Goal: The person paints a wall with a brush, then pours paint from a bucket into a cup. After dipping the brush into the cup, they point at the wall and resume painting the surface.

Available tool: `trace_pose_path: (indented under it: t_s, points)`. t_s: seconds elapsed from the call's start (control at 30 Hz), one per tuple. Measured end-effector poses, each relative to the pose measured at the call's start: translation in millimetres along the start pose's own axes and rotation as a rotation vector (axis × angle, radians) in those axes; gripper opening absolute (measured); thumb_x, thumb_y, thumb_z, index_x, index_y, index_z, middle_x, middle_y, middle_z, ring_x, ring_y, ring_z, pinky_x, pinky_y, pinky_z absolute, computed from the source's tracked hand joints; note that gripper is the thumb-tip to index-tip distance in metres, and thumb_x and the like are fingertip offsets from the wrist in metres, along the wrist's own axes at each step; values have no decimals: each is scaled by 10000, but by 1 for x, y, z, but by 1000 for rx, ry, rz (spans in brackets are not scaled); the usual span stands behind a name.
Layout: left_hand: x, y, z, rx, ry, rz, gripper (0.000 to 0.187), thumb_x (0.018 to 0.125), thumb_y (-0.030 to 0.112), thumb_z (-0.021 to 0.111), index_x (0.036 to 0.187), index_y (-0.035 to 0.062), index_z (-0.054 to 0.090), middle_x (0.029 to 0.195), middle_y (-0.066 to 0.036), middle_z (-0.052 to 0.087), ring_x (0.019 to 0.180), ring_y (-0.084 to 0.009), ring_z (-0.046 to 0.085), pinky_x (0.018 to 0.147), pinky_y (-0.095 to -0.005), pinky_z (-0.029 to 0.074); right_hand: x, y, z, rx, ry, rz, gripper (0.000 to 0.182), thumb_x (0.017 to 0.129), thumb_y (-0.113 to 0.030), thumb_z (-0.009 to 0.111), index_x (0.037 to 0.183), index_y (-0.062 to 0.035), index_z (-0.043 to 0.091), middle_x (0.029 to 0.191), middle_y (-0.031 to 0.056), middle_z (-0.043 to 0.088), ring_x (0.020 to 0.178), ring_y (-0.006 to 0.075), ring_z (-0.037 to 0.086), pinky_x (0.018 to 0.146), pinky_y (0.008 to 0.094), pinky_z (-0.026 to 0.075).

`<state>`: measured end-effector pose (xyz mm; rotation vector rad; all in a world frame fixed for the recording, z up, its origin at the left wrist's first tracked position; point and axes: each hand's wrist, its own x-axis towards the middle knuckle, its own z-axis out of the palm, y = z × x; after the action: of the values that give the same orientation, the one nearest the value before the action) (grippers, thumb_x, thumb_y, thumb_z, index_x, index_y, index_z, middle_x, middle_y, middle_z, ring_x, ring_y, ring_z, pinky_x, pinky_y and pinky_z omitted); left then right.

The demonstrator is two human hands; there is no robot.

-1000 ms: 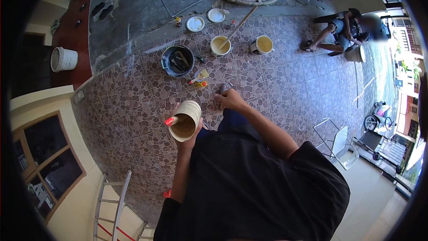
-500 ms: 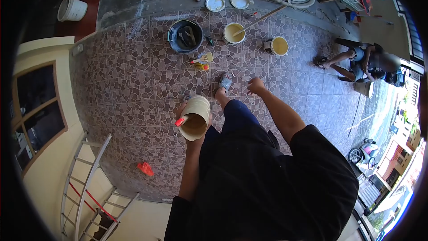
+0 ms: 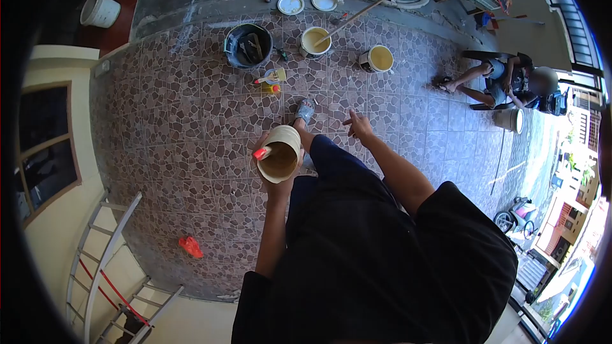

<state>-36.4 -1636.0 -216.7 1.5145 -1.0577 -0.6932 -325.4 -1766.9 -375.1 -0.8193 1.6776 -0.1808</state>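
My left hand (image 3: 278, 189) is wrapped around a cream paint container (image 3: 290, 134), tilted so its mouth faces me. Inside leans a paintbrush with a red-tipped handle (image 3: 262, 153); its bristles are hidden. My right hand (image 3: 359, 126) hangs free in front of my right leg, index finger stretched out and holding nothing. Beyond my shod foot (image 3: 305, 110), a wide brush (image 3: 275, 77) lies over a small container with a yellow bottle (image 3: 271, 88) beside it.
A black tub (image 3: 231, 54) holding tools, a paint bucket with a stick (image 3: 314, 43) and another paint bucket (image 3: 376, 60) stand ahead. Two lids (image 3: 291, 4) lie behind. A ladder (image 3: 105, 251) leans at left near a red bag (image 3: 190, 246). A person (image 3: 497, 83) sits at right.
The whole scene has shifted left and slightly up as my head turned. My right hand's fingers have spread more, the index finger now extended. The container stays in my left hand.
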Motion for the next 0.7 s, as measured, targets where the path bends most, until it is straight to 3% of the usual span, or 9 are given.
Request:
trace_pose_path:
  t_s: [0.13,0.27,0.33,0.4,0.47,0.57,0.7]
  points:
    - [-57,-13,11,-102,54,-146,918,751,122,948,1461,23,374,1376,-166,539,1254,-288,596,1086,-425,505,-21,31,-21,170,-28,12,688,1091,-568,433,1096,42,752,575,70,574,508,172,584,469,302,427]
    - [-87,-7,16,-66,87,-122,925,743,121,953,1461,29,377,1372,-158,540,1251,-283,596,1083,-421,502,-23,57,-28,428,-56,57,597,1104,-504,425,1163,18,710,692,72,641,534,178,599,486,300,442]
    - [-94,-10,20,-57,55,-82,831,798,121,918,1453,17,417,1357,-133,585,1233,-228,620,1066,-389,512,-19,64,-29,455,-68,76,583,1105,-498,426,1169,8,708,717,74,654,554,178,609,500,302,450]
    - [-102,-26,24,-51,49,-105,840,796,124,920,1457,14,413,1360,-137,581,1237,-233,617,1069,-391,511,-12,77,-28,484,-75,104,569,1106,-493,427,1176,-2,706,743,76,666,574,178,620,514,304,459]
    - [-105,-38,33,-46,43,-133,850,793,126,923,1460,11,408,1363,-142,578,1240,-238,615,1071,-393,510,-6,89,-24,472,-107,125,530,1109,-474,430,1178,-26,705,773,74,678,596,180,629,537,315,472]
    - [-95,-58,49,-14,48,-181,942,709,135,980,1472,58,434,1367,-127,541,1258,-277,586,1078,-410,493,-1,95,-18,521,-74,176,512,1099,-484,462,1131,-48,728,774,64,684,567,175,624,500,313,452]
    - [-77,-106,79,27,59,-168,899,718,127,968,1462,71,467,1372,-120,542,1261,-290,580,1080,-410,485,20,112,-18,548,-105,211,461,1109,-423,445,1232,-44,677,802,84,694,569,175,622,495,304,457]
